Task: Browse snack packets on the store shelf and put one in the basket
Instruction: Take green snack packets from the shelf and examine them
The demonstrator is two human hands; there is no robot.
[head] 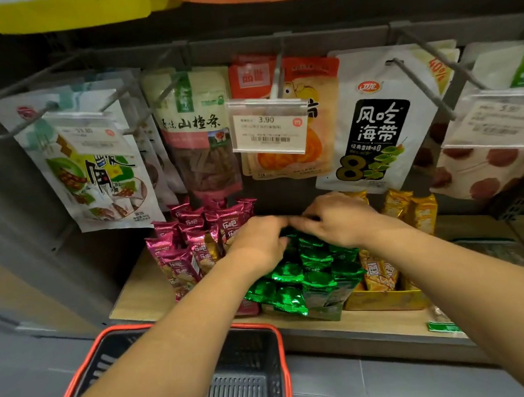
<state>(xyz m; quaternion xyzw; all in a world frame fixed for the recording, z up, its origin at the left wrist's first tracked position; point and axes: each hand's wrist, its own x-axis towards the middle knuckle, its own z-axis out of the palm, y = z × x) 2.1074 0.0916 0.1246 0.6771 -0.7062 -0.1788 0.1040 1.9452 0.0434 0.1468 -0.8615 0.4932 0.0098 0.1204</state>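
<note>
My left hand (259, 242) and right hand (338, 221) curl over green packets (315, 259) in their box (327, 313); a pinch I cannot tell.

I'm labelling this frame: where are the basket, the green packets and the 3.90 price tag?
basket (252, 325), head view, far red rim.
green packets (290, 299), head view, front packet's face.
3.90 price tag (267, 127), head view, label's middle.
</note>
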